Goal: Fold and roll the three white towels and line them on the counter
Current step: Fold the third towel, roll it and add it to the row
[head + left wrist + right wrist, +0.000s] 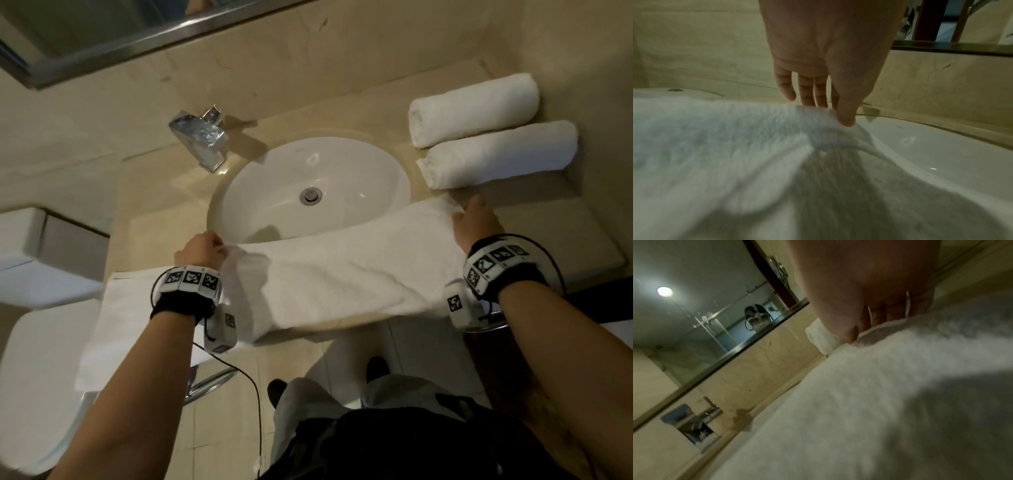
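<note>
We find the third towel lying across the surface before the sink, long axis left to right; left hand and right hand each pinch one far corner.

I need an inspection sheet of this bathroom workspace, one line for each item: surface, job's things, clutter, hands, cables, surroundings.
Surface: beige stone counter around a white sink.
Job's things: two rolled towels lie side by side right of the sink; the third towel lies stretched over the counter's front edge.
Clutter: a white cloth hangs at the left.
Hands: left hand pinches the third towel's left end; right hand grips its right end.
Cables: a black cable hangs from the left wrist.
Surroundings: chrome faucet, mirror, tiled floor.
</note>
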Action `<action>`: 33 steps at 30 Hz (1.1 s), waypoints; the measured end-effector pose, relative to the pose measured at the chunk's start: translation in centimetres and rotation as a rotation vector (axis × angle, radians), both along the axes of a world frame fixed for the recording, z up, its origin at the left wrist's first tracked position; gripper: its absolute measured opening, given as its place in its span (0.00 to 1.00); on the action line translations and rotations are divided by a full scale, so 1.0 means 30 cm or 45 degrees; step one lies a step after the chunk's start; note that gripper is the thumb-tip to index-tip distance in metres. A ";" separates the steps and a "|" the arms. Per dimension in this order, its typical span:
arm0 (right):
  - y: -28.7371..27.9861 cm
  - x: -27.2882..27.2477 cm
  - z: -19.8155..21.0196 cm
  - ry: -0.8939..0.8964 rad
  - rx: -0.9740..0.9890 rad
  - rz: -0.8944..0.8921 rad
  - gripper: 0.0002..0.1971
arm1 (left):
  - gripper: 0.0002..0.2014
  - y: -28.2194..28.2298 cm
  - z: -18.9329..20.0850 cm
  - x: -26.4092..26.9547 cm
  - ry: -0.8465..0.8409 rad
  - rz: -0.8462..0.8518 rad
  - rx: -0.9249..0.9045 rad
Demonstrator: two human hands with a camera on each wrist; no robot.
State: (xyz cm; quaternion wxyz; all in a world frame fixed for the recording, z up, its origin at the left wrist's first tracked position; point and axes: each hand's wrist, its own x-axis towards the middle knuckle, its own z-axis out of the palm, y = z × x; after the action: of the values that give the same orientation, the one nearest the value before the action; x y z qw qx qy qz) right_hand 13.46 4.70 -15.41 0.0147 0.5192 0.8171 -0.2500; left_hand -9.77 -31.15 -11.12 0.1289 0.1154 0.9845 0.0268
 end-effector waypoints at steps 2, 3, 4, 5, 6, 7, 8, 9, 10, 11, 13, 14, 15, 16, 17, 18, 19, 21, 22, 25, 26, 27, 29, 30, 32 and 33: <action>-0.004 0.008 -0.005 -0.005 -0.016 -0.033 0.19 | 0.16 -0.011 -0.034 0.014 -0.067 0.071 0.051; -0.004 0.013 -0.005 -0.001 -0.013 -0.053 0.19 | 0.18 -0.020 -0.048 0.020 -0.077 0.113 0.086; -0.004 0.021 -0.004 -0.001 -0.016 -0.074 0.19 | 0.19 -0.029 -0.060 0.028 -0.071 0.153 0.121; -0.006 0.029 0.000 0.000 -0.030 -0.096 0.20 | 0.20 -0.040 -0.067 0.037 -0.049 0.183 0.151; -0.006 0.039 0.003 -0.002 -0.053 -0.122 0.21 | 0.20 -0.049 -0.073 0.048 -0.014 0.201 0.175; -0.007 0.054 0.004 -0.008 -0.090 -0.153 0.23 | 0.20 -0.058 -0.077 0.060 0.041 0.212 0.193; -0.010 0.069 0.004 -0.014 -0.137 -0.186 0.24 | 0.21 -0.070 -0.082 0.073 0.107 0.223 0.204; -0.017 0.088 0.004 -0.023 -0.182 -0.217 0.26 | 0.22 -0.082 -0.087 0.089 0.172 0.241 0.212; -0.025 0.109 0.002 -0.041 -0.214 -0.242 0.27 | 0.23 -0.096 -0.097 0.106 0.229 0.280 0.215; -0.036 0.129 -0.002 -0.067 -0.232 -0.259 0.28 | 0.24 -0.111 -0.111 0.122 0.275 0.343 0.225; -0.058 0.163 -0.004 -0.128 -0.221 -0.259 0.30 | 0.26 -0.135 -0.143 0.153 0.299 0.553 0.282; -0.063 0.172 -0.008 -0.152 -0.201 -0.249 0.31 | 0.27 -0.144 -0.159 0.163 0.286 0.679 0.326; -0.067 0.177 -0.010 -0.167 -0.185 -0.239 0.30 | 0.27 -0.153 -0.176 0.173 0.252 0.788 0.371; -0.069 0.181 -0.013 -0.169 -0.185 -0.229 0.29 | 0.28 -0.162 -0.195 0.183 0.208 0.866 0.414; -0.070 0.182 -0.016 -0.162 -0.200 -0.206 0.26 | 0.29 -0.169 -0.214 0.193 0.158 0.903 0.435; -0.072 0.181 -0.018 -0.156 -0.226 -0.176 0.23 | 0.30 -0.180 -0.228 0.205 0.097 0.910 0.425; -0.072 0.180 -0.018 -0.154 -0.245 -0.148 0.19 | 0.32 -0.186 -0.241 0.207 0.046 0.897 0.406; -0.069 0.183 -0.016 -0.142 -0.233 -0.124 0.16 | 0.34 -0.197 -0.248 0.197 -0.021 0.859 0.328; -0.065 0.185 -0.012 -0.135 -0.215 -0.130 0.16 | 0.35 -0.200 -0.238 0.189 -0.046 0.865 0.316; -0.057 0.186 -0.001 -0.125 -0.161 -0.135 0.17 | 0.35 -0.240 -0.202 0.164 -0.097 0.845 0.255; -0.058 0.186 0.000 -0.126 -0.143 -0.128 0.17 | 0.33 -0.253 -0.195 0.172 -0.059 0.864 0.292; -0.061 0.187 -0.001 -0.129 -0.112 -0.121 0.18 | 0.31 -0.264 -0.201 0.168 -0.042 0.822 0.314; -0.070 0.190 -0.002 -0.142 -0.025 -0.127 0.20 | 0.29 -0.273 -0.185 0.168 -0.069 0.820 0.326; -0.076 0.192 -0.002 -0.143 0.015 -0.138 0.21 | 0.29 -0.275 -0.164 0.179 -0.075 0.806 0.281; -0.091 0.188 0.004 -0.110 0.082 -0.138 0.21 | 0.26 -0.267 -0.165 0.195 0.034 0.794 0.324; -0.100 0.183 0.008 -0.080 0.104 -0.119 0.20 | 0.23 -0.270 -0.171 0.209 0.079 0.802 0.325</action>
State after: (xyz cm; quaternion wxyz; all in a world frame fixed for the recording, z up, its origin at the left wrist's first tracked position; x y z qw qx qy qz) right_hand 18.95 1.72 -15.18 0.0073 0.5645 0.8007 -0.2005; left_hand -3.51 -39.26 -16.26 0.0690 -0.1786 0.9640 0.1847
